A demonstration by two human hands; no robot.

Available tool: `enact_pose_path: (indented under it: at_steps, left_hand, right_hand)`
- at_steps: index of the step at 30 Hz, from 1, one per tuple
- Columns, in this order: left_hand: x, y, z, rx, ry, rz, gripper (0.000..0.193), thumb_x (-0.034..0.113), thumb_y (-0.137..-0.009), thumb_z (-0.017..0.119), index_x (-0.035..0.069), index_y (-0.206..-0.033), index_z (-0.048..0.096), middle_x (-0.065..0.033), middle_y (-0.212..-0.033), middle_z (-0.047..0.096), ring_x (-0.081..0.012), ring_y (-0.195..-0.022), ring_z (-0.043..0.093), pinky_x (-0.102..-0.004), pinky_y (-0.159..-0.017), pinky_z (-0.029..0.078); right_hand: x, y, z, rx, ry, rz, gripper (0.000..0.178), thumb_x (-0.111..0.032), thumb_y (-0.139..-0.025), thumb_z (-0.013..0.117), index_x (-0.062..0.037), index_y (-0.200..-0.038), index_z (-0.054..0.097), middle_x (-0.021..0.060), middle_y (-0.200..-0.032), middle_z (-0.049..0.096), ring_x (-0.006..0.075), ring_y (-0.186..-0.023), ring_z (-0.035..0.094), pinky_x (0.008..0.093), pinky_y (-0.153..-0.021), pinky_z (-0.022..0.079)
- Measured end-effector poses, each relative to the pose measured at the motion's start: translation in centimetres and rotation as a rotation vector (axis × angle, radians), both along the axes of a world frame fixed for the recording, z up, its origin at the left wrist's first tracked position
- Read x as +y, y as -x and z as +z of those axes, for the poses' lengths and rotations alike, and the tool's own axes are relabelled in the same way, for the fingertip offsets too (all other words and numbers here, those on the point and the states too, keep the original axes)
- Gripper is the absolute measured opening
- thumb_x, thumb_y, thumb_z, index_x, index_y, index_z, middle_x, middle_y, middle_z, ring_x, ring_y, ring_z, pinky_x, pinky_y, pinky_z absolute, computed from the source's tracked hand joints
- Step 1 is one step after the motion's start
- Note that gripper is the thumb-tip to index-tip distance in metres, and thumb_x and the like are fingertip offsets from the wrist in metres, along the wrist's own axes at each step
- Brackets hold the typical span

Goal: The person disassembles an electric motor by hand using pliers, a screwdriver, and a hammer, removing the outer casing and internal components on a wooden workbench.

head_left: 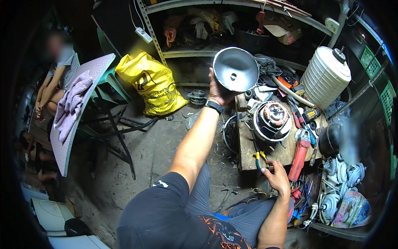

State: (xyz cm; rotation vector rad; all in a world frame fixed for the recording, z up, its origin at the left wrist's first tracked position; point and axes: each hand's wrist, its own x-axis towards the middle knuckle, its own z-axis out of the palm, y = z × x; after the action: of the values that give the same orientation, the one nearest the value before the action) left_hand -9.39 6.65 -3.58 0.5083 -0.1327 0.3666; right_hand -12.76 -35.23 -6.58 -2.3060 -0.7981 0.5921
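Here's the head view, the only one we have, and your left hand (219, 94) is out front, gripping a grey, bowl-shaped metal housing (240, 65) by its near left side. Its wide mouth faces up towards you, and you can see a small dark hole down in the base.

Now over to the rough wooden workbench (247, 162): there sits the round motor unit with exposed copper windings (276, 113), resting in its pale, round metal shell (260, 129). So, as far along as this looks, the windings are open to view and the housing is off the motor, in your grasp. Whether the two belong together, I can't tell; if they do, fitting them is not yet done. No fastening shows clearly enough to judge.

Down low, your right hand (277, 178) is at the yellow-and-blue-handled pliers (258, 161) by the bench's front edge, thumb and fingers at the near handle. Closed round it or merely touching? Can't call that one.

As for the lie of things: the housing is right in your left palm and fingers, beyond the motor and to its left, clear of it. The pliers lie on the near side of the motor, and the red-bodied angle grinder (299, 159) is just right of them.
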Motion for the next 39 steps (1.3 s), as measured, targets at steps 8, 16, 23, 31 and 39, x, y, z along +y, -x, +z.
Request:
enact_pose_path:
  at_steps: [8, 16, 23, 31, 39]
  left_hand:
    - [-2.9, 4.3, 0.6, 0.125, -0.028, -0.080, 0.131, 0.102, -0.065, 0.058, 0.019, -0.163, 0.035, -0.0154, -0.164, 0.041, -0.0409, -0.150, 0.039, -0.0731, -0.118, 0.027]
    - [-9.4, 8.0, 0.9, 0.096, 0.062, -0.086, 0.129, 0.100, -0.067, 0.059, 0.017, -0.162, 0.036, -0.0154, -0.162, 0.044, -0.0380, -0.148, 0.042, -0.0673, -0.119, 0.034]
    - [-9.0, 8.3, 1.2, -0.004, 0.187, -0.151, 0.117, 0.090, -0.075, 0.064, 0.016, -0.161, 0.037, -0.0147, -0.163, 0.041, -0.0395, -0.150, 0.040, -0.0684, -0.121, 0.030]
    - [-11.7, 3.2, -1.0, 0.266, 0.155, -0.026, 0.099, 0.085, -0.076, 0.066, 0.018, -0.149, 0.054, -0.0088, -0.143, 0.060, -0.0356, -0.133, 0.053, -0.0619, -0.107, 0.046]
    - [-8.7, 6.5, 0.1, 0.136, 0.243, -0.005, 0.116, 0.070, -0.075, 0.082, 0.008, -0.161, 0.035, -0.0216, -0.162, 0.040, -0.0446, -0.148, 0.040, -0.0656, -0.124, 0.030]
  right_hand:
    - [-0.7, -0.7, 0.5, 0.007, -0.015, 0.014, 0.045, -0.026, -0.093, 0.078, 0.0012, -0.126, 0.064, 0.0217, -0.118, 0.067, 0.0304, -0.095, 0.072, 0.0422, -0.089, 0.056]
    - [-0.9, -0.6, 0.0, -0.013, -0.022, 0.044, 0.045, -0.028, -0.094, 0.078, 0.0008, -0.125, 0.065, 0.0213, -0.115, 0.067, 0.0291, -0.092, 0.073, 0.0417, -0.089, 0.056]
    - [-0.2, 0.4, 0.0, 0.040, -0.011, 0.064, 0.049, -0.032, -0.094, 0.077, 0.0016, -0.127, 0.065, 0.0230, -0.117, 0.066, 0.0298, -0.094, 0.072, 0.0420, -0.089, 0.057]
    - [-2.9, -1.0, -1.5, -0.123, 0.035, 0.131, 0.054, -0.040, -0.095, 0.074, 0.0027, -0.127, 0.064, 0.0250, -0.114, 0.070, 0.0407, -0.109, 0.068, 0.0490, -0.094, 0.054]
    - [1.2, -0.7, -1.5, -0.024, 0.133, 0.178, 0.055, -0.037, -0.092, 0.077, -0.0009, -0.130, 0.062, 0.0232, -0.124, 0.067, 0.0412, -0.120, 0.064, 0.0497, -0.100, 0.052]
